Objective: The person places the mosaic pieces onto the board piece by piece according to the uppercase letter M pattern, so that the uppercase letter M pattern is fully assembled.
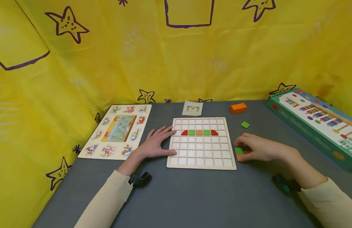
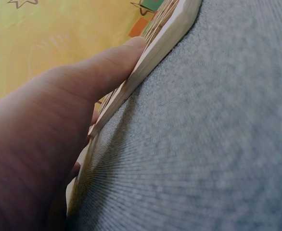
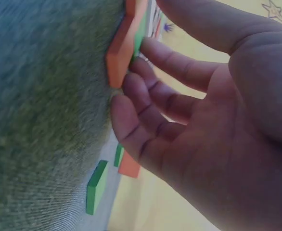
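My left hand (image 1: pixel 155 144) rests at the left edge of a wooden grid board (image 1: pixel 202 154), fingers spread. In the left wrist view its thumb (image 2: pixel 107 72) touches the board's rim. Across an upper row of the board lie red, green and orange pieces. Just right of the board, my right hand (image 1: pixel 262 148) curls its fingers and thumb around a small group of flat tiles, a green tile (image 1: pixel 239 150) and orange ones beside it. The right wrist view shows the fingertips against an orange tile (image 3: pixel 119 53); the thumb's tip is out of frame there.
A loose green tile (image 1: pixel 245 124) and an orange block (image 1: pixel 238 108) lie behind the right hand. A pattern card (image 1: pixel 192 108) lies behind the board. A sea-animal puzzle board (image 1: pixel 91 134) is at left, a green game box (image 1: pixel 312 133) at right. Yellow cloth (image 1: pixel 176 63) hangs behind.
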The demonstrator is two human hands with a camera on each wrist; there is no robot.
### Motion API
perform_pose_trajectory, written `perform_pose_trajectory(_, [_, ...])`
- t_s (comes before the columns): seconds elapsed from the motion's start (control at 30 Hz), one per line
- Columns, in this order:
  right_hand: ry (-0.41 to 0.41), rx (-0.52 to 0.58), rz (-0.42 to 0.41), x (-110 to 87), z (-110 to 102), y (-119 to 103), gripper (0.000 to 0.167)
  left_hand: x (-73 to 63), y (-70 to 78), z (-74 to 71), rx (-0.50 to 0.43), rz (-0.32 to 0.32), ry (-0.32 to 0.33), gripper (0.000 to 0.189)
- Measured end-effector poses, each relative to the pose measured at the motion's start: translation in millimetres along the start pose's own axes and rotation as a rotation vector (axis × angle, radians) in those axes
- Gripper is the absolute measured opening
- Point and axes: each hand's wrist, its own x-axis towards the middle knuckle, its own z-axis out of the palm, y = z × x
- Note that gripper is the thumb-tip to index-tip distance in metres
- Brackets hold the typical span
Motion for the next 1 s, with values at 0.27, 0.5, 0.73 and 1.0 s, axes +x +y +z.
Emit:
perform_pose_trajectory(0.27, [0.022, -0.052, 0.005, -1.2, 5, 2, 0.035, 1.4, 4.5, 10.1, -0.01, 0.004, 0.002, 0.091])
perform_pose_trajectory(0.5, [0.029, -0.021, 0.012, -0.1, 19, -4, 0.031, -8.2, 2.2, 8.9, -0.014, 0.013, 0.011, 0.09])
perform_pose_trajectory(0.73, [0.035, -0.013, 0.015, 2.2, 18, -6, 0.03, -6.8, 0.4, 3.5, -0.004, 0.017, 0.013, 0.091])
perform_pose_trajectory(1.0, [0.044, -0.02, 0.018, 5.5, 16, -5, 0.031, -5.6, -0.7, 3.0, -0.004, 0.012, 0.017, 0.091])
